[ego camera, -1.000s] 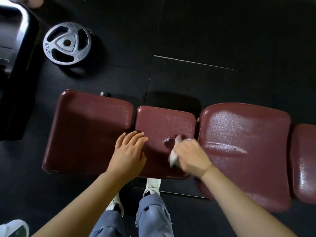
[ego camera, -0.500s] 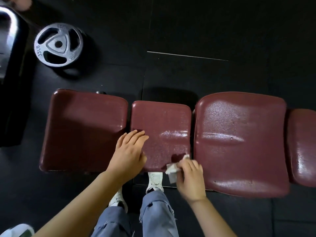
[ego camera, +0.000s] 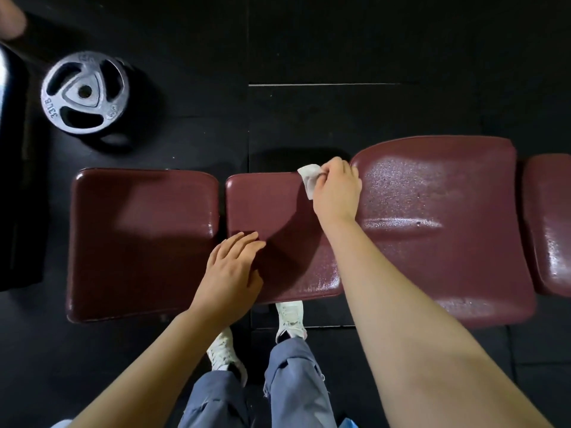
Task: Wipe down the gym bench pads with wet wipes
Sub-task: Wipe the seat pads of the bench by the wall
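Up it goes: the right hand (ego camera: 336,188) has swept from the near edge of the middle pad (ego camera: 278,217) to its far right corner, carrying the wet wipe (ego camera: 310,178) with it, while the left hand (ego camera: 233,274) has stayed planted where it was.

From the head camera, looking straight down: a dark red bench of four pads runs across a black rubber floor (ego camera: 340,41). The left pad (ego camera: 142,242) looks dull, the big right pad (ego camera: 441,223) glistens with wet speckles, and a further pad (ego camera: 553,223) shows at the right edge. A grey weight plate (ego camera: 85,92) lies flat on the floor, well apart from the bench at the far left. White shoes (ego camera: 290,316) and blue trousers (ego camera: 293,384) show below the bench.

The right hand's fingers are curled round the crumpled white wipe, pressing it on the far edge of the middle pad, just beside the gap to the big pad. The left hand lies flat with straight fingers together, across the gap between left and middle pads.
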`<state>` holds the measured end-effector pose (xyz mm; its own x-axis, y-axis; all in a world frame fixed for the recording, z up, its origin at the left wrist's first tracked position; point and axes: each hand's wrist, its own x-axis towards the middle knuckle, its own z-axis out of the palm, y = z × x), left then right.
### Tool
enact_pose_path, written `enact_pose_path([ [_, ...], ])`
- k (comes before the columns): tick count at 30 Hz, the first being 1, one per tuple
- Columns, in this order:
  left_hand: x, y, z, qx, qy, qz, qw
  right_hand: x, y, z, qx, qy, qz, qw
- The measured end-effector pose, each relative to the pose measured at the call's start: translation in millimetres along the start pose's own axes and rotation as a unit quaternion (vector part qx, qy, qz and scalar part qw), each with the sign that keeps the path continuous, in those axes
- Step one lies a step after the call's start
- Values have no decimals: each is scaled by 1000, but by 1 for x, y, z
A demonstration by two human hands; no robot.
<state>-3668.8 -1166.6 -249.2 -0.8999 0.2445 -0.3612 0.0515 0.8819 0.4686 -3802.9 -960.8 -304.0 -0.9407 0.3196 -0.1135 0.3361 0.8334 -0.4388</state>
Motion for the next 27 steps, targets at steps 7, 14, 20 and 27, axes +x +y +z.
enact_pose_path([
  [7, -3, -2, 1, -15, -34, 1, 999, -94, 33, -15, 8, -23, 54, 998],
  [14, -1, -6, -4, 4, -80, 24, 997, -200, 62, -21, 31, -24, 106, 994],
  [20, 0, -7, -7, 1, -100, 35, 994, -157, 43, -20, 25, 11, 88, 996],
  [27, 1, -12, -8, 4, -87, 37, 996, -24, 3, -5, -23, -3, 50, 998],
])
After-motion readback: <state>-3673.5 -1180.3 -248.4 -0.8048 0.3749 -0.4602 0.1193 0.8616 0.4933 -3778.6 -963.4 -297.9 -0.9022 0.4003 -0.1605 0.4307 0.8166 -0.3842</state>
